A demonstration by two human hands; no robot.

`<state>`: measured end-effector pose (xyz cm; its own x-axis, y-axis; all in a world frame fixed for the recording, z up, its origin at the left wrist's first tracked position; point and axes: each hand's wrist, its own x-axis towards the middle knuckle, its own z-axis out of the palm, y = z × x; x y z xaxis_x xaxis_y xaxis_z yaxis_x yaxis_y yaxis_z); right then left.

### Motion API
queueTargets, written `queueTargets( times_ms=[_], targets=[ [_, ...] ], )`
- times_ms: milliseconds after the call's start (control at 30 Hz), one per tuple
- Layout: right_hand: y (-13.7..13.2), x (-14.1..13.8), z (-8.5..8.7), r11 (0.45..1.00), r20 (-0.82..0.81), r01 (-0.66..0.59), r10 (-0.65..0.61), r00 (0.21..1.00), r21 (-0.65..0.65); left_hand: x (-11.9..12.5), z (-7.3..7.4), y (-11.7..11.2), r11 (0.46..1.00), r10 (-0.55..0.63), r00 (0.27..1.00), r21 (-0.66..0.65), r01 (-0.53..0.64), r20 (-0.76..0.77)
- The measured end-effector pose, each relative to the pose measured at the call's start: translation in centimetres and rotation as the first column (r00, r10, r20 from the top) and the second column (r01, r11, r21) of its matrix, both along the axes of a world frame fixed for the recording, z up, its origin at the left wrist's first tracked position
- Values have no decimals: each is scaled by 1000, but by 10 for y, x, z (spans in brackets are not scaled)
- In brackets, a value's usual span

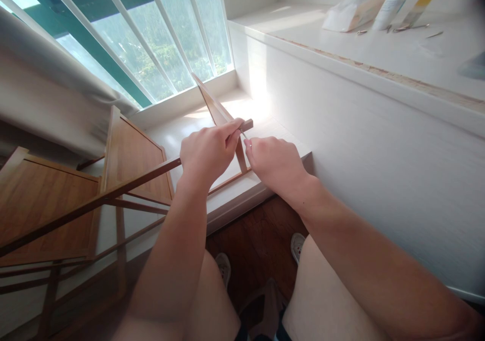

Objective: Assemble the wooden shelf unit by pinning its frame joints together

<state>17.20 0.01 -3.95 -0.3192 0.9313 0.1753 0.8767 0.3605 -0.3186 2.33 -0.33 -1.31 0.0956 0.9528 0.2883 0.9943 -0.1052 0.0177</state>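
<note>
A long wooden rail [125, 184] of a shelf frame is held above the white window ledge [182, 134], its end reaching just past the left hand [206, 151], whose grip is closed around it. A small thin metal piece [244, 135] is pinched in the narrow grip of the right hand [276, 161], touching the rail's end. Wooden shelf panels [45, 204] are seen at the left, leaning by the window [151, 43]. A white bag [352, 10] lies on the upper ledge [379, 53].

Wooden frame [87, 199]: cut off at left edge. Thin metal piece [244, 135] between fingertips: too small to identify. Bottles [394, 0]: cropped at top.
</note>
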Motion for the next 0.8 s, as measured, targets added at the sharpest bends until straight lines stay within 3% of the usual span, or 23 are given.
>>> queueTargets(
  times_ms=[333, 533, 667, 800],
  targets=[
    [7, -3, -15, 999, -194, 34, -28, 981, 28, 2, 2, -1, 1000, 27, 1000, -14, -27, -5],
    [6, -7, -17, 1000, -378, 23, -22, 926, -2, 2, 1, -1, 1000, 17, 1000, -9, -17, -12],
    [6, -11, -19, 996, -595, -20, -38, 803, -91, 1, 1, -1, 1000, 4, 1000, -7, -4, 14],
    [7, -17, -24, 955, -803, -140, -135, 580, -261, 1, 1, -1, 1000, 11, 1000, -9, -11, 21]
  ],
)
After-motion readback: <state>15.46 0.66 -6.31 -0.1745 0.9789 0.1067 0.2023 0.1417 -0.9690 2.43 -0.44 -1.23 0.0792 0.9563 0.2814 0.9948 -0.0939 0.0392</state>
